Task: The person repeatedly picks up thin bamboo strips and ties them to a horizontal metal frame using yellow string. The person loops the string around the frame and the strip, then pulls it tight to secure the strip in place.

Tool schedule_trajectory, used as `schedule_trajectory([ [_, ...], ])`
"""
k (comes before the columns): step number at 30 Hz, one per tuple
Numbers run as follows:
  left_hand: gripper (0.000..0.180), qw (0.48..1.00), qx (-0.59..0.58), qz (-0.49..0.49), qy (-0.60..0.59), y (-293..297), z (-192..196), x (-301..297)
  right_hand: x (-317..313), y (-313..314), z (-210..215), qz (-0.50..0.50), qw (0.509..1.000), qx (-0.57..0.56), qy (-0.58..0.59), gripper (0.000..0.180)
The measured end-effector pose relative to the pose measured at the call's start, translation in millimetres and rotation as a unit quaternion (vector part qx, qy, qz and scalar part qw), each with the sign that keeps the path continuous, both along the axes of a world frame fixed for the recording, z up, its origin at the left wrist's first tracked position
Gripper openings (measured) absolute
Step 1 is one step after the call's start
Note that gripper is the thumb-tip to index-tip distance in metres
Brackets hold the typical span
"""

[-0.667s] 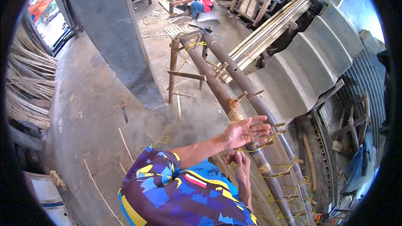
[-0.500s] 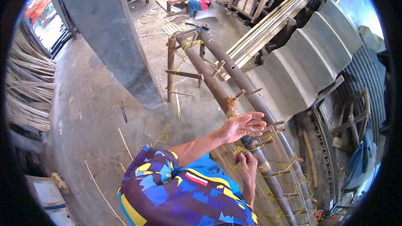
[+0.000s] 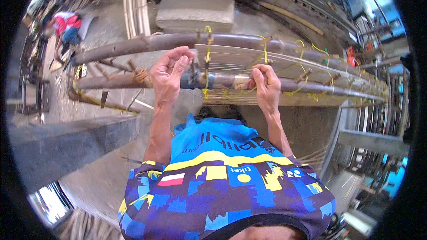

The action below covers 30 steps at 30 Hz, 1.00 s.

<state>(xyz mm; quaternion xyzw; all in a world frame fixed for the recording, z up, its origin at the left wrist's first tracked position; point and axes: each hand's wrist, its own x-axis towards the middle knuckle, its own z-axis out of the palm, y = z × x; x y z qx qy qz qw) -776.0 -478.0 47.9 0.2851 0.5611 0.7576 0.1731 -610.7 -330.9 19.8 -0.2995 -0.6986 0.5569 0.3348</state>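
Note:
Two long brown poles [image 3: 164,41] run side by side across the frame, with pale thin strips [image 3: 240,53] stretched lengthwise between them. Short wooden pegs [image 3: 304,76] cross them, tied with yellow twine [image 3: 207,58]. Beside the nearer pole's dark wrapping [image 3: 189,79], my left hand [image 3: 168,74] is raised, palm partly up. Its fingers are loosely curled and the thumb stands apart, with nothing visible held. My right hand [image 3: 267,86] is closed in a pinch by a tan wrapped band [image 3: 241,81]. Yellow twine leads to its fingertips, which are partly hidden.
Concrete steps [image 3: 195,0] rise beyond the poles, beside a bundle of split bamboo [image 3: 135,9]. A person [image 3: 66,24] in a red and white top is low at the far left. A grey pillar [image 3: 75,144] stands at left; a loose pole [image 3: 291,18] lies behind.
My view has swung right, so the poles now run across it. My hands have moved apart along the nearer pole. The left hand's fingers are more curled; the right remains pinched.

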Motion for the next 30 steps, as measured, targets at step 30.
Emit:
schedule_trajectory([
  [30,0.025,0.798,-0.238,-0.230,0.504,108.0,-96.6,-94.1,-209.1,46.2,138.1,0.410,0.843,0.299,-0.178,0.038],
])
